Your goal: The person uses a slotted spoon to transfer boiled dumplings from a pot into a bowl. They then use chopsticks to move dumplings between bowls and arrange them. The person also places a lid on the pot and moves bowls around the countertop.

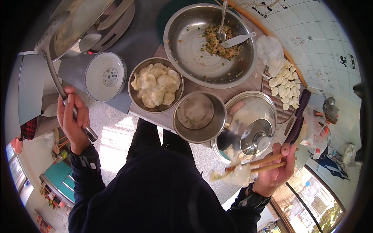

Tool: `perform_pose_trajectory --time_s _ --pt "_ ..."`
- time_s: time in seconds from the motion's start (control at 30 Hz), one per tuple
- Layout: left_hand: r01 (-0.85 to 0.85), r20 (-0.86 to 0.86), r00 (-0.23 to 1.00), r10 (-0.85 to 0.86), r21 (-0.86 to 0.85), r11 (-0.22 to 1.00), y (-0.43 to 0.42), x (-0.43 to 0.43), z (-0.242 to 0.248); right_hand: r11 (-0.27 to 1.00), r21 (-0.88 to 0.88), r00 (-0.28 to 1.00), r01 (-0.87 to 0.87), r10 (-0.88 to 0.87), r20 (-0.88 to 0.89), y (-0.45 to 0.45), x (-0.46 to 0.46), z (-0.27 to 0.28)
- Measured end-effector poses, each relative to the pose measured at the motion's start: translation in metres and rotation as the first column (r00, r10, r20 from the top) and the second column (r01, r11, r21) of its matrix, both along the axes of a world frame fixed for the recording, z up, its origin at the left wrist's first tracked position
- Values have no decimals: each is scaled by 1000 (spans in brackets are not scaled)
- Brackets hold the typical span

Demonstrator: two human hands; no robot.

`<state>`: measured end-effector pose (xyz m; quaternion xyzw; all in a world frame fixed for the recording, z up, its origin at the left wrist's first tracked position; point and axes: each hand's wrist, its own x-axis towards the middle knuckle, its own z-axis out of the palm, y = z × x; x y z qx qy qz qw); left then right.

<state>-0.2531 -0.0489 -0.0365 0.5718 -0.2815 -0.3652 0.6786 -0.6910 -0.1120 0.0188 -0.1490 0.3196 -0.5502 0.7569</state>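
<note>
My left hand (74,116) grips the handle of a metal skimmer (52,70), its perforated head over the edge of a steaming pot (78,26) at the upper left. In my right hand (276,169) is a pair of wooden chopsticks (266,161). They hold a pale, blurred piece of dumpling (240,174) at the lower right, near a glass-windowed metal lid (250,102). A steel bowl of cooked dumplings (157,83) stands at the table edge. Beside it is a steel bowl (199,116) with a little cloudy liquid and green bits.
An empty patterned white bowl (105,77) stands left of the dumplings. Behind them, a large steel basin (186,46) holds filling, a spoon and a white spatula. Small raw dough pieces (285,84) lie on a rack at right, near a plastic bag (271,54) and purple eggplants (300,113).
</note>
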Motion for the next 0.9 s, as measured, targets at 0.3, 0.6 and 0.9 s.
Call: perform_pose_trajectory --time_s 0.3,0.6,0.9 --pt "-21 -21 1000 21 1 1000 -4 0 -2 992 -104 988 -75 87 124 1 2 21" --pt "-14 3 1000 14 3 1000 -11 -3 -4 966 -223 980 -128 158 120 -1 4 33" --pt "-27 17 999 27 -8 1000 -15 -3 -3 962 -221 937 -162 220 271 -4 13 32"
